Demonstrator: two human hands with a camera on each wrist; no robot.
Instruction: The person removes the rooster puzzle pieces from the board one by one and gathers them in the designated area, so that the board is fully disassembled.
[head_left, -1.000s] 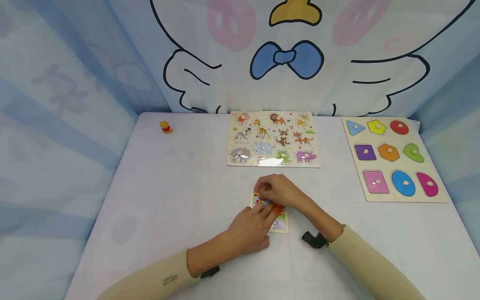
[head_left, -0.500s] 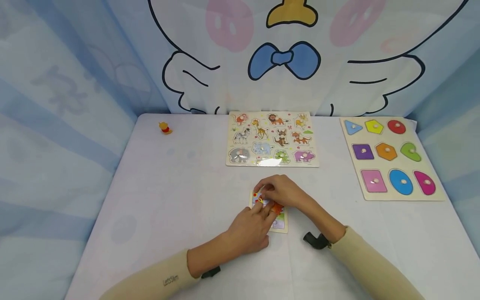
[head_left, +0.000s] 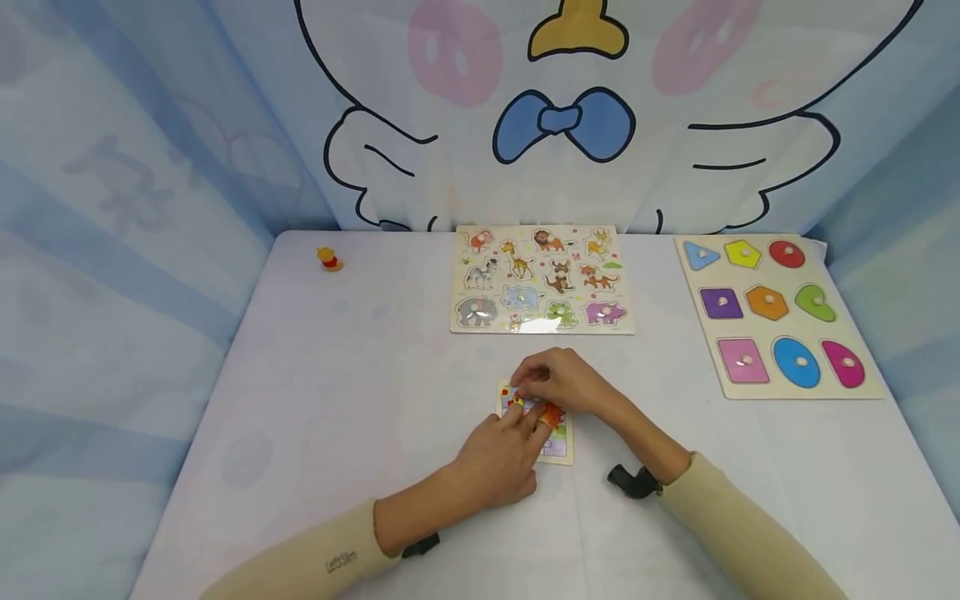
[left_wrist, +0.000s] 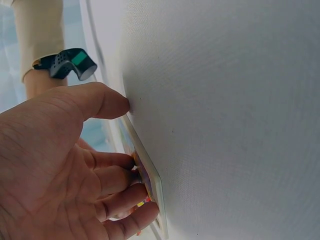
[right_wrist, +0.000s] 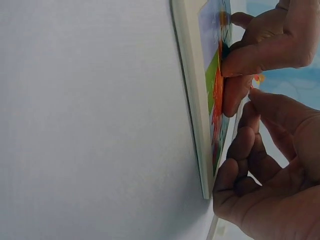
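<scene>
cream-edged small puzzle board (head_left: 557, 460) (one), flat on the table (head_left: 360, 375) near its middle; beyond, one animal board (head_left: 622, 329), one nine-shape board (head_left: 765, 329), one figurine (head_left: 329, 259). left hand (head_left: 498, 458) loosely extended, fingertips (left_wrist: 146, 212) on the small puzzle board; right hand (head_left: 562, 379) half-curled at its far end; whether it pinches anything cannot be told.

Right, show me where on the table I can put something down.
Widest bare patch: the left of the table, between the yellow toy figure and left sleeve. Another lies between left sleeve and right sleeve, nearside of the small puzzle; a third, between shape board and right sleeve. The left hand and right hand crowd the small puzzle.
</scene>
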